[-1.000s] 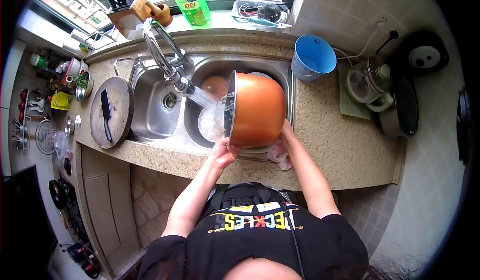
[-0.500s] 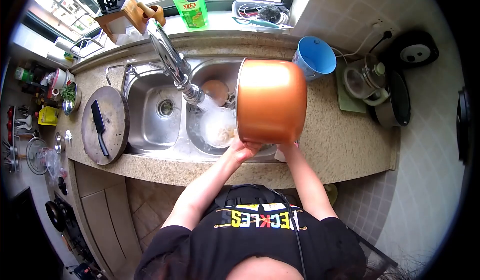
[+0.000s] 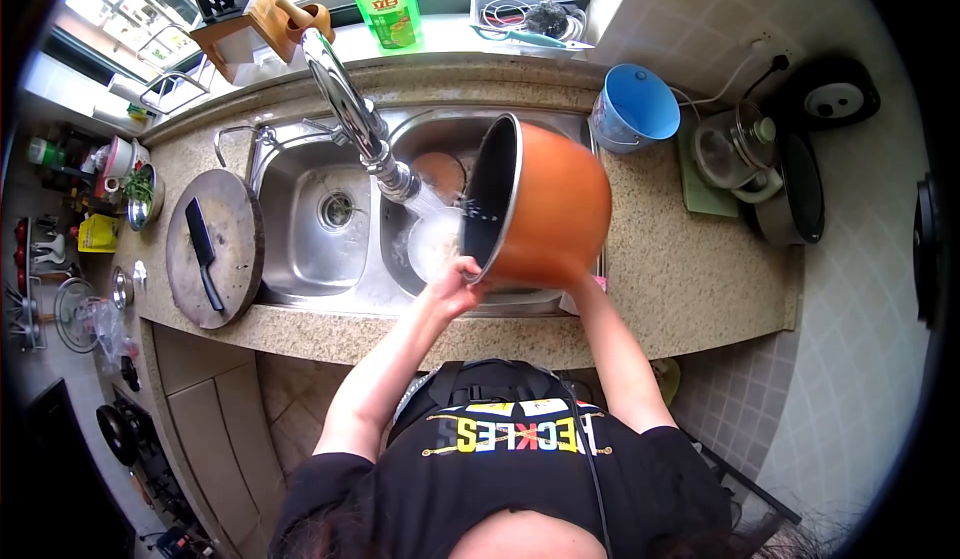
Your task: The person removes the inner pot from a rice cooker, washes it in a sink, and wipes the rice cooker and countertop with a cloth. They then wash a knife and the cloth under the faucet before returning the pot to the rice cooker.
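An orange rice cooker pot (image 3: 560, 204) with a dark inside is held on its side over the right sink basin, its mouth facing left toward the running water. My left hand (image 3: 458, 287) is closed on the near part of its rim. Under the near side of the pot is my right hand (image 3: 580, 287), supporting it; those fingers are hidden. Water pours from the chrome faucet (image 3: 345, 99) into a pale bowl (image 3: 432, 244) in the basin, and drops splash by the pot's mouth. An orange-brown round thing (image 3: 440, 172) lies behind the bowl.
The left basin (image 3: 318, 244) adjoins a round chopping board (image 3: 190, 269) with a black cleaver (image 3: 198, 234) on it. Right of the sink stand a blue bucket (image 3: 640, 109) and a glass jug (image 3: 722, 159). A green detergent bottle (image 3: 388, 9) is on the windowsill.
The pot has turned so its dark inside now shows at the left. My left hand has moved left and slightly up with the rim.
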A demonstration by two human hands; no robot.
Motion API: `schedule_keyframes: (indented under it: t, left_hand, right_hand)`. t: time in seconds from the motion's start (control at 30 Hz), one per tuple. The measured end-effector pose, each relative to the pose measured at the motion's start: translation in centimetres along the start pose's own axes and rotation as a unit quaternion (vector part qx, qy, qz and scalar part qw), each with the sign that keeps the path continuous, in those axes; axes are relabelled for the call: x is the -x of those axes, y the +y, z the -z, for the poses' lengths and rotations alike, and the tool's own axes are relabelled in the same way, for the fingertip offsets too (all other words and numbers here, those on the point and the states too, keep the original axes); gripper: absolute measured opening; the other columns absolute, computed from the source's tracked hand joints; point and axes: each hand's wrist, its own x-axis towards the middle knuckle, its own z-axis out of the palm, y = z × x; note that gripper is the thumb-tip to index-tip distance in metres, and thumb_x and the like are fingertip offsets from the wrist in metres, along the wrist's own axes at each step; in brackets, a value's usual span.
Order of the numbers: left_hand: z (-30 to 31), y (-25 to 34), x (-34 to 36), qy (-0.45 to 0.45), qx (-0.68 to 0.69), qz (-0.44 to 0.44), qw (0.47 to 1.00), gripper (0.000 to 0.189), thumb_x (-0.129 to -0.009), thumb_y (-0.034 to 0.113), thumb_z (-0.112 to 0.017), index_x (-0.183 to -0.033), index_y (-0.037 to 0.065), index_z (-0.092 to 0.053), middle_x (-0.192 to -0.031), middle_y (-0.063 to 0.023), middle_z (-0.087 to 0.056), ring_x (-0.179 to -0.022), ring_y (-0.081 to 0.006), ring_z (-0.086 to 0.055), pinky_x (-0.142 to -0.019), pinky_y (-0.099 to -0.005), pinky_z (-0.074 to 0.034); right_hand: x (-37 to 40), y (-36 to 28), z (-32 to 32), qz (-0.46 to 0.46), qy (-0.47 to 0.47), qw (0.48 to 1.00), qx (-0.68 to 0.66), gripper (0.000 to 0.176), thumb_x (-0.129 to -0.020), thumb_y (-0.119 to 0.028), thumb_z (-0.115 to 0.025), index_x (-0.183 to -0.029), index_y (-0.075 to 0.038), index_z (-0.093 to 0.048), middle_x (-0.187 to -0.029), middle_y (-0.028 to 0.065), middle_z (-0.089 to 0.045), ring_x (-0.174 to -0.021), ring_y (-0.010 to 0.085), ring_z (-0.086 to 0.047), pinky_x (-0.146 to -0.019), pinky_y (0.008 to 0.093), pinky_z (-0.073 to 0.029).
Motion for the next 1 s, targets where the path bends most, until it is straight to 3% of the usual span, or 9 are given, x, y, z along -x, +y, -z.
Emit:
schedule_keyframes:
  t: [0.17, 0.23, 0.33, 0.47, 0.6, 0.67, 0.83, 0.93, 1.0]
  left_hand:
    - [-1.4, 3.6, 7.2, 0.116, -0.14, -0.189, 0.965, 0.006, -0.069, -0.004, -0.048, -0.072, 0.001, -0.048, -0.067, -0.0077, -0.053, -0.049, -0.0196, -0.053, -0.04, -0.0244, -0.043]
    - [-1.3, 4.9, 9.2, 0.159, -0.178, -0.2, 0.95, 0.012, -0.069, -0.005, -0.047, -0.08, 0.001, -0.048, -0.069, -0.0088, -0.053, -0.049, -0.0202, -0.053, -0.038, -0.0257, -0.043]
    - [0.5, 6.4, 10.7, 0.178, -0.27, -0.274, 0.906, 0.046, -0.069, -0.006, -0.044, -0.113, 0.006, -0.04, -0.083, -0.012, -0.053, -0.055, -0.0216, -0.057, -0.038, -0.0276, -0.049]
    - [1.1, 6.8, 12.3, 0.224, -0.331, -0.312, 0.862, 0.053, -0.068, -0.006, -0.044, -0.119, 0.009, -0.038, -0.087, -0.0128, -0.053, -0.056, -0.0224, -0.058, -0.038, -0.0285, -0.052]
    - [2.1, 7.2, 12.9, 0.243, -0.348, -0.323, 0.846, 0.058, -0.067, -0.006, -0.043, -0.123, 0.01, -0.035, -0.089, -0.0135, -0.053, -0.057, -0.0227, -0.059, -0.038, -0.0279, -0.053]
    - [2.6, 7.4, 13.1, 0.242, -0.346, -0.326, 0.846, 0.06, -0.067, -0.006, -0.043, -0.124, 0.01, -0.035, -0.09, -0.0138, -0.053, -0.057, -0.0227, -0.06, -0.037, -0.0278, -0.053]
    - [3.2, 7.7, 13.3, 0.235, -0.34, -0.342, 0.844, 0.064, -0.066, -0.006, -0.043, -0.127, 0.012, -0.034, -0.092, -0.014, -0.054, -0.056, -0.0229, -0.06, -0.037, -0.028, -0.053]
    - [3.7, 8.1, 13.2, 0.236, -0.361, -0.364, 0.826, 0.065, -0.065, -0.005, -0.043, -0.127, 0.013, -0.036, -0.093, -0.0131, -0.054, -0.058, -0.023, -0.06, -0.038, -0.0287, -0.053]
    - [3.9, 8.4, 13.4, 0.228, -0.369, -0.377, 0.818, 0.066, -0.064, -0.005, -0.044, -0.127, 0.013, -0.037, -0.093, -0.012, -0.054, -0.059, -0.0226, -0.061, -0.038, -0.0291, -0.053]
  right_hand:
    - [1.0, 0.1, 2.3, 0.124, 0.009, 0.971, 0.204, 0.064, -0.073, -0.017, -0.066, -0.128, 0.002, -0.041, -0.131, 0.0302, -0.038, -0.125, 0.0406, -0.036, -0.106, 0.0399, -0.029]
    - [2.3, 0.0, 3.5, 0.218, -0.028, 0.936, 0.276, 0.064, -0.073, -0.02, -0.066, -0.13, -0.002, -0.041, -0.136, 0.029, -0.033, -0.13, 0.0388, -0.029, -0.107, 0.0447, -0.025]
    - [7.3, -2.9, 5.2, 0.191, -0.085, 0.864, 0.457, 0.06, -0.074, -0.032, -0.069, -0.128, -0.014, -0.048, -0.143, 0.0238, -0.026, -0.136, 0.0364, -0.016, -0.107, 0.0561, -0.014]
    - [11.5, -2.1, 6.8, 0.246, -0.079, 0.812, 0.524, 0.053, -0.074, -0.035, -0.07, -0.122, -0.016, -0.055, -0.142, 0.0212, -0.028, -0.134, 0.04, -0.02, -0.108, 0.0509, -0.017]
    - [11.3, -0.5, 7.3, 0.285, -0.063, 0.823, 0.488, 0.042, -0.073, -0.024, -0.07, -0.113, -0.014, -0.06, -0.137, 0.0186, -0.036, -0.126, 0.0383, -0.032, -0.104, 0.0479, -0.028]
    - [11.1, -0.6, 7.3, 0.32, -0.028, 0.828, 0.46, 0.03, -0.07, -0.008, -0.068, -0.099, -0.01, -0.063, -0.12, 0.0148, -0.05, -0.111, 0.0347, -0.046, -0.093, 0.043, -0.039]
    - [8.5, 1.0, 8.1, 0.316, -0.035, 0.861, 0.397, 0.02, -0.063, 0.004, -0.063, -0.079, -0.006, -0.061, -0.089, 0.0127, -0.058, -0.091, 0.033, -0.054, -0.079, 0.0391, -0.044]
    - [7.7, -0.7, 8.4, 0.201, -0.092, 0.93, 0.295, 0.011, -0.063, 0.002, -0.065, -0.07, -0.005, -0.061, -0.075, 0.0119, -0.062, -0.067, 0.0237, -0.061, -0.063, 0.0334, -0.049]
    - [7.6, -2.5, 8.5, 0.051, -0.143, 0.978, 0.142, 0.011, -0.068, 0.001, -0.066, -0.076, -0.003, -0.059, -0.081, 0.0107, -0.065, -0.073, 0.0195, -0.063, -0.067, 0.0301, -0.051]
